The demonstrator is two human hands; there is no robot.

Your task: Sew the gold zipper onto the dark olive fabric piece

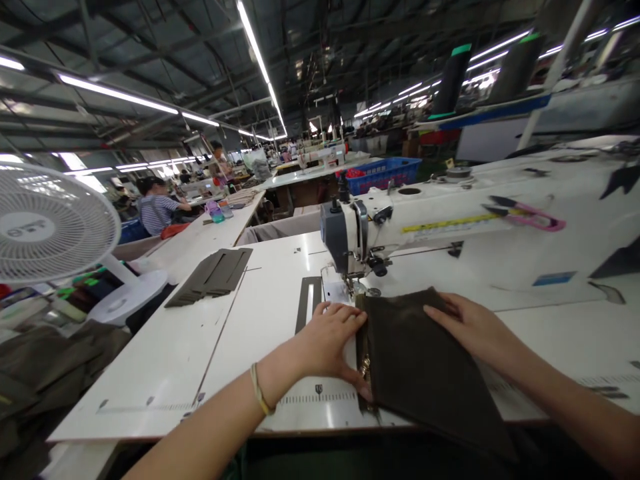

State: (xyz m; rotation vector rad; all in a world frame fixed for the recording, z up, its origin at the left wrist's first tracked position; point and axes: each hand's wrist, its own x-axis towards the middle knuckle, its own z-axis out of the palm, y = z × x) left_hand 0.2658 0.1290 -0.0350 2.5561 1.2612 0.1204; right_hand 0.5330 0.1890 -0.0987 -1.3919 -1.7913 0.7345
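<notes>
A dark olive fabric piece (425, 360) lies on the white sewing table, its near corner hanging over the front edge. Along its left side runs a zipper (366, 367) with brass-coloured metal, the far end close to the needle area of the sewing machine (353, 250). My left hand (330, 343) rests on that zipper edge, thumb and fingers apart. On the other side, my right hand (467, 327) grips the fabric's far right edge, thumb on top; its other fingers are partly hidden. A dark strip with a light slot (309, 303) lies left of the machine foot.
Stacked dark cut pieces (213, 277) lie at the table's left. A white fan (115, 287) stands beyond them. Pink-handled thread snips (530, 213) rest on the machine arm. Behind are a blue crate (387, 173) and a person in a striped shirt (157, 210).
</notes>
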